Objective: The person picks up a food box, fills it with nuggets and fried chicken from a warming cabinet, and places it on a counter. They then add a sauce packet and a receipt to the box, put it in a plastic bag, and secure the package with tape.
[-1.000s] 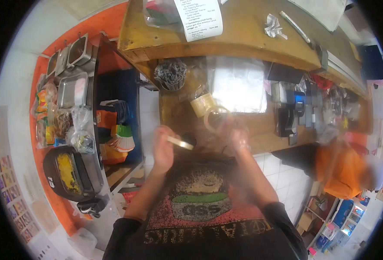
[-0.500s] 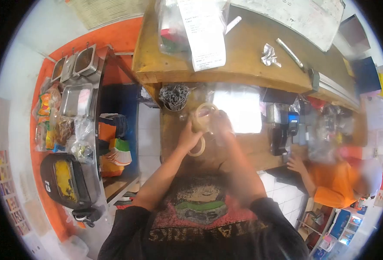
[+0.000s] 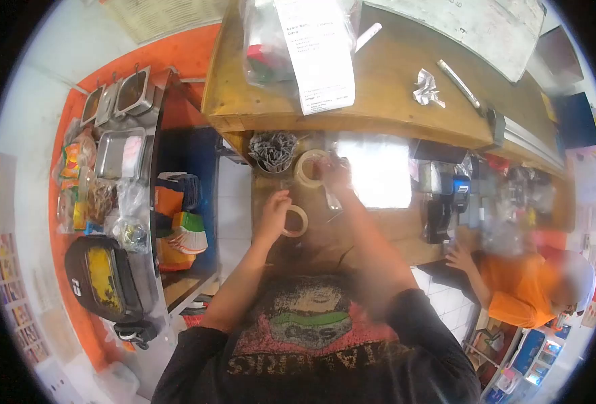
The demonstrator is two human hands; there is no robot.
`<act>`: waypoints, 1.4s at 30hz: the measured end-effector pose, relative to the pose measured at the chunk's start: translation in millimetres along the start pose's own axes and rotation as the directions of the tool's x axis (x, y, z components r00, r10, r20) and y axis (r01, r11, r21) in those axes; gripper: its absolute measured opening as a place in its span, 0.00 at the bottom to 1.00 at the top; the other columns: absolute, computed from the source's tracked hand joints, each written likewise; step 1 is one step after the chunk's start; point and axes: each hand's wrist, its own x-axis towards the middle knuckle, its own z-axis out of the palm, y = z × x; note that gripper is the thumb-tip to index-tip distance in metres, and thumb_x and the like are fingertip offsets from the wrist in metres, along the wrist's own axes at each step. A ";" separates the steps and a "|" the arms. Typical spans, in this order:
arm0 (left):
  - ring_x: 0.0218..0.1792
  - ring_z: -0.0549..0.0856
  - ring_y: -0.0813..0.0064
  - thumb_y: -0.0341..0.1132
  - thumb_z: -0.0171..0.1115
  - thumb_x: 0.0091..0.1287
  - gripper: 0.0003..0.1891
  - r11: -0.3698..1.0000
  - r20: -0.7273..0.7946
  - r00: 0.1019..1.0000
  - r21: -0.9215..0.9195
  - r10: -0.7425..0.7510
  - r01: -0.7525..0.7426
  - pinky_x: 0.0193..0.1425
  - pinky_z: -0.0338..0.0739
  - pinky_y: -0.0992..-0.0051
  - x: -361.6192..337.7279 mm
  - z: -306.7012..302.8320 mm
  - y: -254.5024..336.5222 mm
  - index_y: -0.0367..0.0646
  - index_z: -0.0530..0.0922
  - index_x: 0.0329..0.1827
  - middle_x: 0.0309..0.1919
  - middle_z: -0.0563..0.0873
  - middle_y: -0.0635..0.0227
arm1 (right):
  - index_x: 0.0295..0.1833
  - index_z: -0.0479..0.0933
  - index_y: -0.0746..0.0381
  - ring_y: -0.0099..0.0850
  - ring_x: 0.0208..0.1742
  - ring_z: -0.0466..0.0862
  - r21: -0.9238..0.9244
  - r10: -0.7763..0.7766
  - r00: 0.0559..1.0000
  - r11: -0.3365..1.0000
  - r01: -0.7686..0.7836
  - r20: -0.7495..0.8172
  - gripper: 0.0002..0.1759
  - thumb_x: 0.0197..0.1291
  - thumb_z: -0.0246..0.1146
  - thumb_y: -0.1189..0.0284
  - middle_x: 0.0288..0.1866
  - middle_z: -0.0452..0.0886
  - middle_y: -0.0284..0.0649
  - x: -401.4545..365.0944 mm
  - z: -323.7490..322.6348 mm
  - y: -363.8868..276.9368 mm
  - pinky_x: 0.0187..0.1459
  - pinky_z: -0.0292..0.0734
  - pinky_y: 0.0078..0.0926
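Observation:
Two rolls of tape are on the wooden worktop in front of me. My left hand (image 3: 274, 211) has its fingers curled at the left edge of the smaller, pale roll of tape (image 3: 303, 217). My right hand (image 3: 336, 176), somewhat blurred, closes at the right rim of the larger, yellowish roll of tape (image 3: 300, 169). Something clear, like plastic film, shows beneath the right hand; its shape is hard to make out. Just left of the larger roll stands a round container with dark crumpled material (image 3: 273, 152). A bright white sheet (image 3: 379, 172) lies right of my right hand.
A wooden shelf (image 3: 392, 101) overhangs the worktop, bearing a bagged item with a receipt (image 3: 318, 64), a marker (image 3: 458, 83) and crumpled paper (image 3: 427, 89). A black device (image 3: 437, 215) stands rightward, near a person in orange (image 3: 517, 286). Metal trays (image 3: 119, 155) sit at left.
My hands have moved apart; both were at the larger roll before. My left hand has come down and left to the smaller roll, which has shifted slightly left. The larger roll has moved slightly left and away.

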 end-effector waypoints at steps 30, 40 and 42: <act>0.50 0.87 0.70 0.18 0.70 0.61 0.27 0.891 0.333 0.927 -0.454 0.173 -0.003 0.58 0.80 0.71 -123.9 -25.7 191.5 0.36 0.74 0.64 0.47 0.89 0.57 | 0.64 0.78 0.65 0.22 0.45 0.81 0.878 -0.143 0.964 0.460 -0.136 0.225 0.20 0.66 0.61 0.81 0.48 0.84 0.36 -185.9 -140.9 -93.5 0.50 0.78 0.20; 0.53 0.85 0.71 0.24 0.64 0.69 0.20 0.606 0.428 0.852 -0.776 0.303 0.174 0.67 0.78 0.66 -132.1 -8.4 177.9 0.38 0.74 0.64 0.48 0.86 0.66 | 0.64 0.79 0.65 0.25 0.44 0.81 0.777 -0.205 0.973 0.628 0.046 0.108 0.22 0.64 0.64 0.79 0.46 0.83 0.36 -196.3 -168.2 -107.1 0.48 0.77 0.23; 0.55 0.85 0.71 0.27 0.62 0.71 0.20 0.382 0.395 0.847 -0.888 0.355 0.255 0.68 0.77 0.65 -126.5 -9.3 179.3 0.39 0.73 0.66 0.48 0.84 0.69 | 0.66 0.77 0.65 0.25 0.43 0.80 0.905 -0.113 0.955 0.367 -0.216 0.274 0.24 0.63 0.65 0.78 0.47 0.83 0.38 -199.7 -176.4 -112.8 0.46 0.77 0.23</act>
